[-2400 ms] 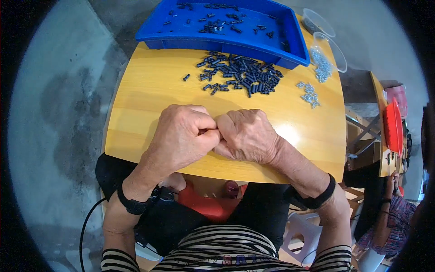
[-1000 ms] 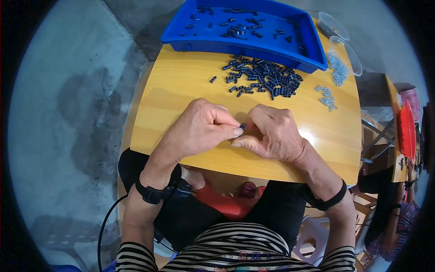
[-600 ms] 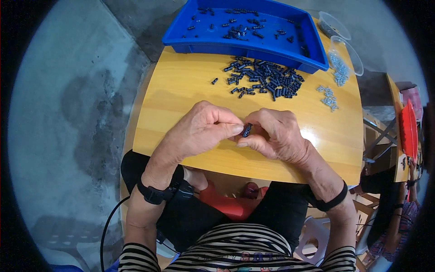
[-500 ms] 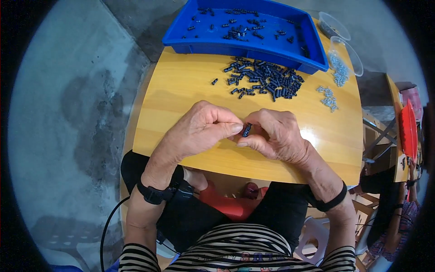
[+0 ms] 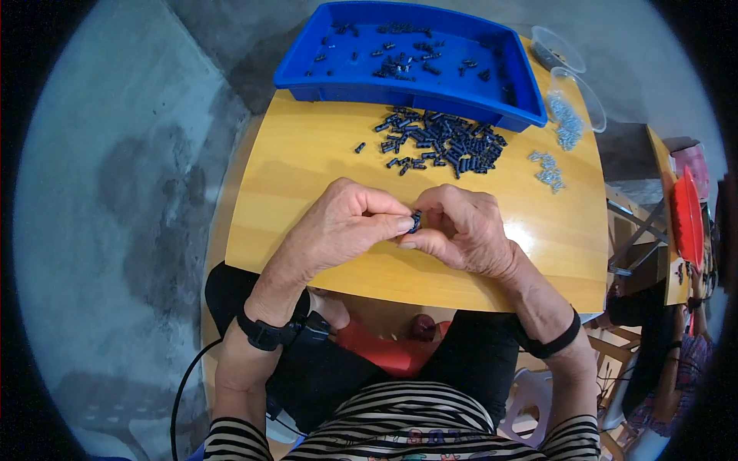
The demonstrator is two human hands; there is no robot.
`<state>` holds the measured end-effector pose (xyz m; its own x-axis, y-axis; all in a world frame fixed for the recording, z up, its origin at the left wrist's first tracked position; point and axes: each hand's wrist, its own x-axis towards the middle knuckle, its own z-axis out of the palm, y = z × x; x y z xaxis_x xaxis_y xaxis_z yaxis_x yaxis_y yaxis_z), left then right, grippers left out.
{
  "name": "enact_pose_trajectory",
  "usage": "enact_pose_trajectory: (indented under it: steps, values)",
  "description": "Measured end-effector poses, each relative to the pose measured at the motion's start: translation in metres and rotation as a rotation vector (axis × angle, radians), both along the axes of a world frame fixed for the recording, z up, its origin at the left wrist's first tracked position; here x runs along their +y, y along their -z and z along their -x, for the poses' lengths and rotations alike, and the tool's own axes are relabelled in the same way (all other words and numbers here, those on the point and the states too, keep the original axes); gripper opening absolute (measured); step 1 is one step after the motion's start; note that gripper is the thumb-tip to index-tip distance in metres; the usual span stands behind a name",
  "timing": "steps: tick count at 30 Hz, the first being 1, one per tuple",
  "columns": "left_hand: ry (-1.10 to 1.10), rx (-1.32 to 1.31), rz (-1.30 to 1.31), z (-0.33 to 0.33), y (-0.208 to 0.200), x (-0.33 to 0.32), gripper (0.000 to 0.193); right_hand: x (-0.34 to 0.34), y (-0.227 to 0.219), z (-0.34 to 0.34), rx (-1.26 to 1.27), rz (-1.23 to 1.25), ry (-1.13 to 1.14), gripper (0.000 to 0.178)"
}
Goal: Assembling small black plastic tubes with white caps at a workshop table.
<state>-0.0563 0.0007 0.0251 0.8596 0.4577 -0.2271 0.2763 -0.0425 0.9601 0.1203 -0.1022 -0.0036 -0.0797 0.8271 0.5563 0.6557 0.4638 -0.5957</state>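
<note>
Over the table's near part, my right hand (image 5: pixel 470 229) pinches a small black cylindrical part (image 5: pixel 416 222) between thumb and forefinger. My left hand (image 5: pixel 338 224) is closed in a pinch, its fingertips right against that part and covering some of it. Whether a smaller piece sits between the left fingertips is hidden. Beyond both hands lies a heap of similar black parts (image 5: pixel 453 144), with a single black part (image 5: pixel 360 147) apart on its left. Small silvery metal pieces (image 5: pixel 548 172) are scattered to the right.
A blue tray (image 5: pixel 415 100) holding more black parts stands at the table's (image 5: pixel 284 184) far side. Two clear plastic tubs are at the far right; the nearer tub (image 5: pixel 598 107) lies tipped with silvery pieces spilling out. Another person's arm (image 5: pixel 676 361) shows at the right, near a red container (image 5: pixel 688 219).
My left fingertips have closed in on the black part, covering more of it. The right hand keeps its pinch. The whole view has shifted slightly.
</note>
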Motion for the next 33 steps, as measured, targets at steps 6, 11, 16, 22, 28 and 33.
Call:
enact_pose_trajectory:
  steps: [6, 11, 16, 22, 28, 33]
  values:
    - [-0.021, -0.024, 0.020, -0.003, -0.003, -0.004, 0.012, -0.005, -0.004, -0.003, 0.062, 0.115, 0.006, 0.034]
    - [-0.016, -0.059, -0.091, -0.008, -0.006, -0.006, 0.016, -0.002, -0.001, -0.005, 0.028, -0.066, -0.008, 0.032]
    - [-0.065, -0.064, -0.061, -0.005, -0.001, -0.005, 0.016, -0.019, -0.015, -0.005, 0.076, 0.005, 0.039, 0.029]
    - [-0.107, -0.041, -0.064, -0.008, -0.004, -0.009, 0.014, -0.084, -0.034, -0.048, 0.051, -0.086, 0.382, 0.027]
    - [-0.164, -0.112, -0.100, -0.005, -0.001, -0.007, 0.014, -0.181, -0.038, -0.140, 0.065, -0.045, 0.967, 0.024]
    - [-0.254, -0.153, -0.133, -0.013, 0.010, -0.003, 0.016, -0.245, -0.006, -0.196, -0.186, 0.220, 1.162, 0.026]
